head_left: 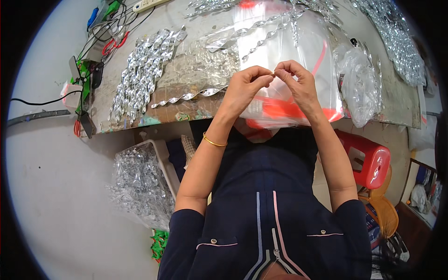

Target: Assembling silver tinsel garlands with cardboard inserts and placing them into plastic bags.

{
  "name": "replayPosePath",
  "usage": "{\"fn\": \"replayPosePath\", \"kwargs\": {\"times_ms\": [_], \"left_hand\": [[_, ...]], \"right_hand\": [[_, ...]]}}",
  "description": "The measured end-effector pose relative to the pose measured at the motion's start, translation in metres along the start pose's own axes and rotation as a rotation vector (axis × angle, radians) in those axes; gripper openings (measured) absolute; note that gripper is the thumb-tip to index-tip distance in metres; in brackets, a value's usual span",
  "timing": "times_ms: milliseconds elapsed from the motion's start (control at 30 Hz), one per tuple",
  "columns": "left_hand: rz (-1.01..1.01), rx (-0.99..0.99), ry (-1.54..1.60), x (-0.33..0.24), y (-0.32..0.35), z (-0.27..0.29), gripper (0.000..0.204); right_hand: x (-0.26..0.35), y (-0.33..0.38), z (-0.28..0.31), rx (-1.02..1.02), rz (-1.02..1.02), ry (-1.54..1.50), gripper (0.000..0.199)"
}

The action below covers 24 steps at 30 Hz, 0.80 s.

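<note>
Both hands are closed into narrow pinches and meet fingertip to fingertip above the clear bags. The left hand point(243, 89) and the right hand point(299, 86) each press thumb and forefinger on a tan bit point(273, 74); the other fingers are curled. The bit is mostly hidden between the fingertips, and too small to identify. What shows of it lies roughly crosswise, its long axis running from one hand toward the other.

Just beside the left hand, a twisted silver strip point(189, 96) lies flat, its long axis slanting up to the right, its right end close to that hand; whether they touch I cannot tell. The clear bags point(305, 51), with orange-red bands, lie flat beneath the hands.

The surface point(394, 106) is grey and worn, with a brownish, shiny stretch left of the bags. On it, a row of silver strips point(147, 70) lies to the left, a crumpled plastic bag point(359, 86) to the right, and a foil heap point(396, 42) at the far right. Cables point(100, 35) tangle at the far left. Below the surface stand a red stool point(377, 163) on the right and a tub point(163, 161) on the left, beside bagged foil point(142, 179).
</note>
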<state>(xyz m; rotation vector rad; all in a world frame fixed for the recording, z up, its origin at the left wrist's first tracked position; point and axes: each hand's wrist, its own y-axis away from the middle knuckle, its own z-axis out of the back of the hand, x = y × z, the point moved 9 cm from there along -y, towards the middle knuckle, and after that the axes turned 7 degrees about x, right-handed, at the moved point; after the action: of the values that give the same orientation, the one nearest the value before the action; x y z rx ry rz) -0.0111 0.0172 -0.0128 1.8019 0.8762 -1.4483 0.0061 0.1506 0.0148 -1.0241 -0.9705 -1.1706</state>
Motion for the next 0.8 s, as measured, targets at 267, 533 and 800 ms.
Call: {"fn": "replayPosePath", "kwargs": {"times_ms": [267, 533, 800], "left_hand": [[-0.023, -0.075, 0.028, 0.001, 0.005, 0.013, 0.016], [-0.013, -0.086, -0.140, 0.007, 0.004, 0.009, 0.016], [-0.031, -0.126, -0.207, -0.003, 0.006, 0.007, 0.016]], "right_hand": [[-0.012, 0.004, 0.006, 0.022, -0.146, -0.009, 0.013], [0.097, 0.017, 0.025, -0.135, 0.216, 0.207, 0.018], [0.033, 0.012, -0.013, 0.018, 0.004, 0.143, 0.017]]}}
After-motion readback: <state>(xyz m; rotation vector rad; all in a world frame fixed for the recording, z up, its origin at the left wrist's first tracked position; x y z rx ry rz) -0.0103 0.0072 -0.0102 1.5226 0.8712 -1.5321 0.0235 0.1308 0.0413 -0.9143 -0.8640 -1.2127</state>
